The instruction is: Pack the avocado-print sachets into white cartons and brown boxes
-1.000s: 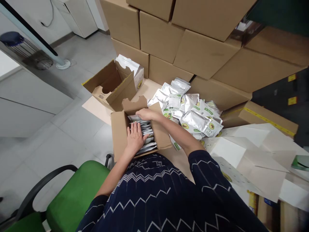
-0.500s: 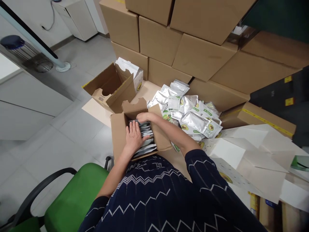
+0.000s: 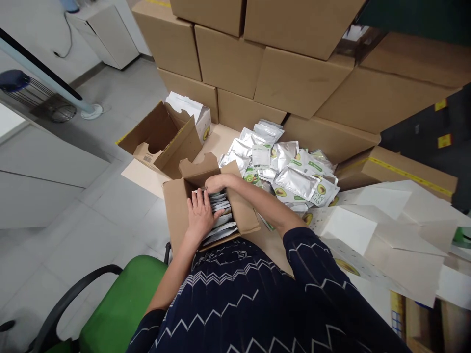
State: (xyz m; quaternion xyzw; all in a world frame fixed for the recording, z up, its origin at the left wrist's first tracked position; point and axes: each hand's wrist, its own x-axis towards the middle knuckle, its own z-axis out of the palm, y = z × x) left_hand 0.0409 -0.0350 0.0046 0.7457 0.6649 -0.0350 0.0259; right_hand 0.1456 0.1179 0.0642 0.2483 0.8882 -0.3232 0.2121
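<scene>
An open cardboard box (image 3: 176, 206) stands close against my body, its flaps spread. Inside it, several silver pouches (image 3: 222, 223) are packed on edge in a row. My left hand (image 3: 200, 214) lies flat over the left side of the row, fingers stretched forward. At the far end of the row, my right hand (image 3: 216, 183) reaches in with its fingers curled down; what they grip, if anything, is hidden. Right of the box, a loose heap of silver and avocado-printed pouches (image 3: 294, 181) lies on the table.
An empty open carton (image 3: 180, 144) stands at the back left, with a white printed box (image 3: 204, 126) behind it. Stacked cardboard boxes (image 3: 228, 63) form a wall at the back. Folded white cartons (image 3: 382, 235) lie at the right. A green chair (image 3: 125, 299) is at the left.
The view has shifted slightly. Both hands stay in nearly the same place in the box, the left flat on the pouches and the right curled at the far end.
</scene>
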